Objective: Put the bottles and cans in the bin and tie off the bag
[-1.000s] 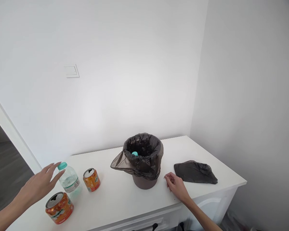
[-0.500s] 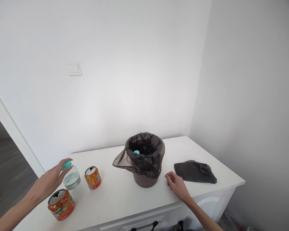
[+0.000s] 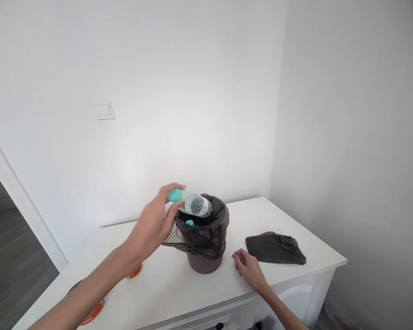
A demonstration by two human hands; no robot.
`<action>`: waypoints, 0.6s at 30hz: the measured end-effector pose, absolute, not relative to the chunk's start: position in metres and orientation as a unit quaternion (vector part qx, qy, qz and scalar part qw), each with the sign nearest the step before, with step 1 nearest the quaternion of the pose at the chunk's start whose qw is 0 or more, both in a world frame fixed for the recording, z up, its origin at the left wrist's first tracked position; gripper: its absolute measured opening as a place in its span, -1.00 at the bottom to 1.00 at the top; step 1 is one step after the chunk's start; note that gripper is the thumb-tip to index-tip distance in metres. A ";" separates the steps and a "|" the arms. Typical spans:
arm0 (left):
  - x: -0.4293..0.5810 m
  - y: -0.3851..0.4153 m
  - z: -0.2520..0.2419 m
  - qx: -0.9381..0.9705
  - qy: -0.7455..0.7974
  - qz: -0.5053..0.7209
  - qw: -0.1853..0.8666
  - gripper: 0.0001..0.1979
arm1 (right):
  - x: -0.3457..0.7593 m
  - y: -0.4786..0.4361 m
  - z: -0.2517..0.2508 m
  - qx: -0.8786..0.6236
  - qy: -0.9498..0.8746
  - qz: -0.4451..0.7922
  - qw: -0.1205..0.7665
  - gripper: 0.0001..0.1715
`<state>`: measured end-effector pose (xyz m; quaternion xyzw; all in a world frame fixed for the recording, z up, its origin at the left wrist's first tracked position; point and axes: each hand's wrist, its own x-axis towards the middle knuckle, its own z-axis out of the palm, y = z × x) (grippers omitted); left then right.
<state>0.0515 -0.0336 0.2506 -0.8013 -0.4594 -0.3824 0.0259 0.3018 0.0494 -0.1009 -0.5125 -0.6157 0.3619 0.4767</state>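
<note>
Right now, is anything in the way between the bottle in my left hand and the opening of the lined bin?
Nothing visible is: your left hand holds the bottle tilted, its base over the opening of the lined bin. A teal cap shows inside, toward the near left.

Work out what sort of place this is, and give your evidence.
Probably a room in a home, though that isn't certain: a white cabinet with a panelled front stands against a plain wall, which has a light switch, and a bag-lined bin sits on top.
</note>
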 end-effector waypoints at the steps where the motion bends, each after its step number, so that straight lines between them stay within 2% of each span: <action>1: 0.057 -0.020 0.243 -0.812 -0.464 -0.355 0.005 -0.65 | 0.302 0.050 -0.100 -0.513 -0.616 0.360 0.477 -0.58; 6: 0.062 0.025 0.201 -0.854 -0.460 -0.232 -0.070 -0.64 | 0.300 0.051 -0.101 -0.513 -0.613 0.360 0.480 -0.58; 9: 0.046 0.022 0.192 -0.874 -0.432 -0.206 -0.085 -0.52 | 0.300 0.052 -0.102 -0.515 -0.613 0.361 0.479 -0.55; 14: -0.030 0.014 0.189 -0.792 -0.550 -0.263 0.019 -0.47 | 0.301 0.050 -0.101 -0.517 -0.621 0.357 0.469 -0.51; 18: -0.105 0.023 0.154 -0.751 -0.645 -0.132 0.049 -0.35 | 0.301 0.047 -0.099 -0.512 -0.618 0.358 0.476 -0.55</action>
